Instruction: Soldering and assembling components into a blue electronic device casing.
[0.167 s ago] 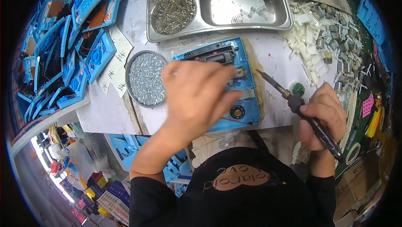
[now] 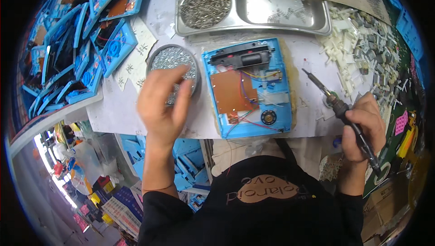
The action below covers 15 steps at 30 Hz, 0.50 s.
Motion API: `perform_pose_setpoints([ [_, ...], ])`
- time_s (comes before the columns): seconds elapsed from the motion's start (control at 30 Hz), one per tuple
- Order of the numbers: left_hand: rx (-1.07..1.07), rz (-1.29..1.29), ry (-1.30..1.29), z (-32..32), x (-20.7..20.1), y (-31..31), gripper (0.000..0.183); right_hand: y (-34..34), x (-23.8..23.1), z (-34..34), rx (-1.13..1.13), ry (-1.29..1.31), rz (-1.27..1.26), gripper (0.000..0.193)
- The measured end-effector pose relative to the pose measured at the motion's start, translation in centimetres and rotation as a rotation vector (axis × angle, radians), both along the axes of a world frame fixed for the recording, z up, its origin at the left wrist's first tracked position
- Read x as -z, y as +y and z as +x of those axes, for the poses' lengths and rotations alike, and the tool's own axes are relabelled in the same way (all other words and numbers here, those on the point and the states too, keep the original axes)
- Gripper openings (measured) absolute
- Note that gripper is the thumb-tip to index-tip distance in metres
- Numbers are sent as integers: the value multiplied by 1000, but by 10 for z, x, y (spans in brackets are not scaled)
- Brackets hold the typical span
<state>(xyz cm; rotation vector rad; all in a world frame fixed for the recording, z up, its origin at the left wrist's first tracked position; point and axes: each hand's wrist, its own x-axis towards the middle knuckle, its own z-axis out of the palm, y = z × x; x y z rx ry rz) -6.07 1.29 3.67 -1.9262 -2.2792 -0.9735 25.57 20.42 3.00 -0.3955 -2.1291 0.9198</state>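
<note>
My left hand point(image 2: 159, 103) is over a round grey dish point(image 2: 197, 87) of small silver screws point(image 2: 172, 56). Its thumb and forefinger are apart at the dish; the other fingertips are partly hidden. In my right hand point(image 2: 368, 126) is a slim black electric screwdriver point(image 2: 339, 107), its thin metal tip angled up and left, off the table's middle. Between the hands lies an open blue plastic casing point(image 2: 286, 94). Inside it are a brown circuit board point(image 2: 231, 92), a black battery holder point(image 2: 242, 58), coloured wires and a small round speaker point(image 2: 268, 117). Neither hand touches the casing.
A steel compartment tray point(image 2: 253, 30) with springs stands at the back. Blue casings point(image 2: 115, 48) are piled at the left. White plastic parts and grey metal pieces point(image 2: 358, 42) are heaped at the right. More blue parts point(image 2: 186, 164) lie below the table's near edge.
My left hand has moved left from over the casing to the screw dish, uncovering the circuit board. The whole view has shifted slightly; my right hand still holds the screwdriver.
</note>
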Motion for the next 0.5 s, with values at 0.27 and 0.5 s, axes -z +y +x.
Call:
perform_pose_setpoints([
  [0.27,376,7,-3,27,10,27,35,-2,-8,-20,-72,-11,10,21],
  [0.5,275,79,-323,39,26,37,22,-1,-6,-19,-56,17,-4,25],
])
